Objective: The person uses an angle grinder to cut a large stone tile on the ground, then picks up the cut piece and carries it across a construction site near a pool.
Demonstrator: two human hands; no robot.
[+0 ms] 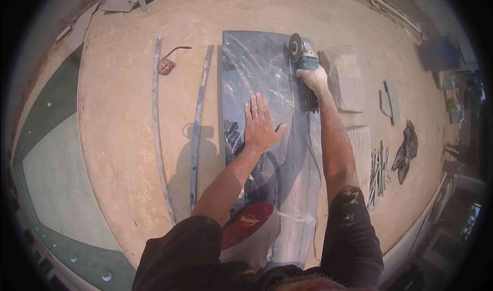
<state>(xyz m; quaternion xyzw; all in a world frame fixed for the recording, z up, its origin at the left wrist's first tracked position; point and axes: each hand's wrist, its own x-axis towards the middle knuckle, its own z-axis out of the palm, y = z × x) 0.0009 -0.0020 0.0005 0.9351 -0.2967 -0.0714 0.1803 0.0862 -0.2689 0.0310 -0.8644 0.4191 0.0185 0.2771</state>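
My left hand (261, 122) lies flat, fingers slightly spread, on a long, glossy dark grey slab (262, 55) with pale streaks and dust. My right hand (313, 80) grips a teal angle grinder (307, 60) at the slab's upper right edge, its disc pointing away from me. The grinder's cord runs down along that edge. A red and white piece of clothing (246, 224) shows between my forearms, over the lower slab. Left of the slab lie two long metal bars (201, 111) and a red tape measure (165, 65).
Pale stone blocks (343, 78), thin offcut strips (378, 173) and a crumpled black sheet (404, 152) lie to the right. A blue container (439, 52) stands beyond. A green-floored recess (51, 173) borders the concrete at left. Broken boards (118, 3) lie at the top left.
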